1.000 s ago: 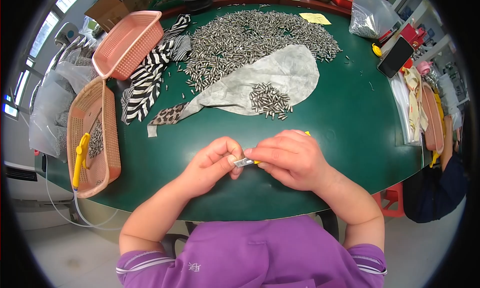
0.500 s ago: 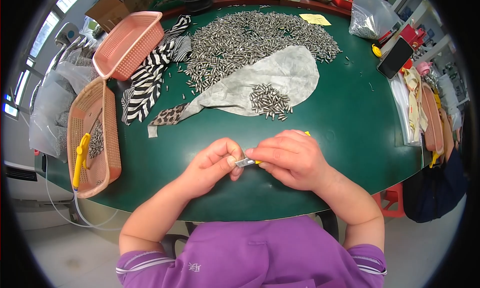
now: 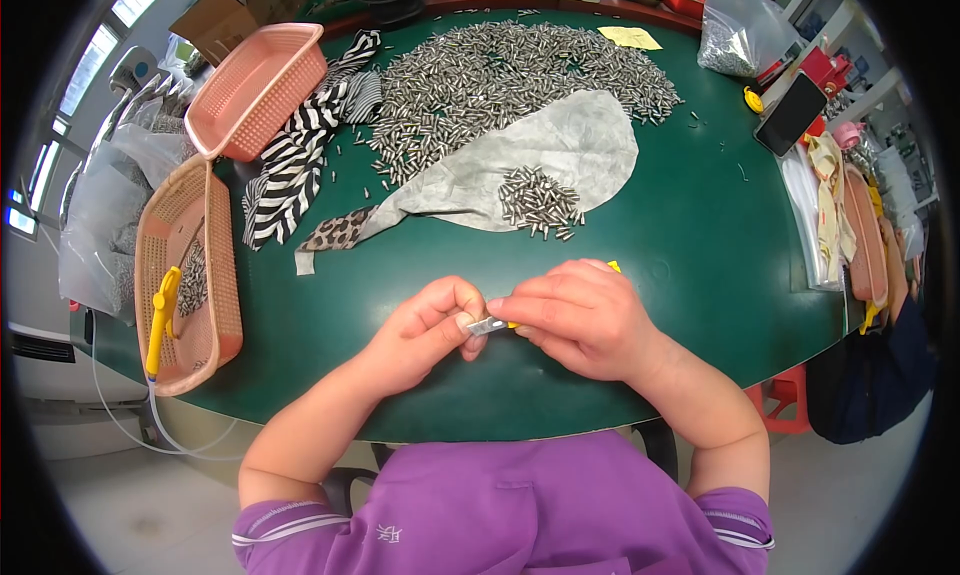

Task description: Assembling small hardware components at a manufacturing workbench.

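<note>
Close to the table's front edge, my right hand (image 3: 588, 320) is closed around a yellow-handled utility knife (image 3: 488, 326). Its silver metal end points left and meets the fingertips of my left hand (image 3: 425, 333). The left thumb and forefinger are pinched together there; whatever small thing they hold is hidden. Beyond my hands, a small heap of silver metal pins (image 3: 541, 201) lies on a grey cloth (image 3: 600, 140). Behind the cloth spreads a much larger heap of the same small metal parts (image 3: 440, 95).
Two pink plastic baskets stand at the left, an upper one (image 3: 215, 140) and a lower one (image 3: 225, 305) with a yellow air gun (image 3: 163, 310) in it. A zebra-striped cloth (image 3: 295, 170) lies beside them. At right are a black phone (image 3: 790, 115) and a clear bag of parts (image 3: 730, 50).
The knife's metal end has shifted very slightly at the left fingertips. Both hands otherwise keep the same place and grip.
</note>
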A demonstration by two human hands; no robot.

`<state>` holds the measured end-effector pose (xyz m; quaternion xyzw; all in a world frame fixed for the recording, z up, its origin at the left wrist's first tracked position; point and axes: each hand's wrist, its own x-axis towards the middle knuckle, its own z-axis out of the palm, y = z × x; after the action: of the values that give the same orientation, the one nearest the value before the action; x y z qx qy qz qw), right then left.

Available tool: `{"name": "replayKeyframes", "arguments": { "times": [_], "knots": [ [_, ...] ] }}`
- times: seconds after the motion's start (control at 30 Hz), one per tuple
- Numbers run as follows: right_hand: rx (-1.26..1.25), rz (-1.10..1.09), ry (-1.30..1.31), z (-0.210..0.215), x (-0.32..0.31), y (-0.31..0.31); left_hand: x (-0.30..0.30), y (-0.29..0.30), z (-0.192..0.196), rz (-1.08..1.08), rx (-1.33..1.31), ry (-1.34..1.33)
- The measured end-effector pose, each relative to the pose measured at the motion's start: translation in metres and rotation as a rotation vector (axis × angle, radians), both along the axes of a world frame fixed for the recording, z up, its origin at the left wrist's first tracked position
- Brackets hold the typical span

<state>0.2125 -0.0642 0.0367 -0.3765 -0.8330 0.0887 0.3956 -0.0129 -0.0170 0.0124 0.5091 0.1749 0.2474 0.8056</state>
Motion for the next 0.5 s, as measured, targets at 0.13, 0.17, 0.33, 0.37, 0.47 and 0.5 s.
{"name": "replayKeyframes", "arguments": {
  "times": [0.13,0.17,0.33,0.37,0.47,0.5],
  "knots": [
    [-0.002,0.006,0.008,0.0001,0.0009,0.0010,-0.0018,0.0019,-0.0015,-0.024,-0.008,-0.026],
    [-0.002,0.006,0.008,0.0000,0.0010,0.0012,-0.0018,0.0018,-0.0013,-0.023,-0.010,-0.025],
    [0.006,0.016,0.024,0.0001,0.0015,0.0012,-0.0031,0.0009,0.0010,-0.024,-0.003,-0.024],
    [0.004,0.016,0.024,-0.0004,0.0015,0.0018,-0.0032,0.0013,0.0002,-0.023,-0.006,-0.022],
    [-0.001,0.012,0.023,-0.0002,0.0009,0.0018,-0.0037,0.0019,-0.0006,-0.020,-0.004,-0.014],
    [0.000,0.008,0.019,0.0004,0.0004,0.0011,-0.0038,0.0015,-0.0003,-0.018,0.001,-0.008]
  ]
}}
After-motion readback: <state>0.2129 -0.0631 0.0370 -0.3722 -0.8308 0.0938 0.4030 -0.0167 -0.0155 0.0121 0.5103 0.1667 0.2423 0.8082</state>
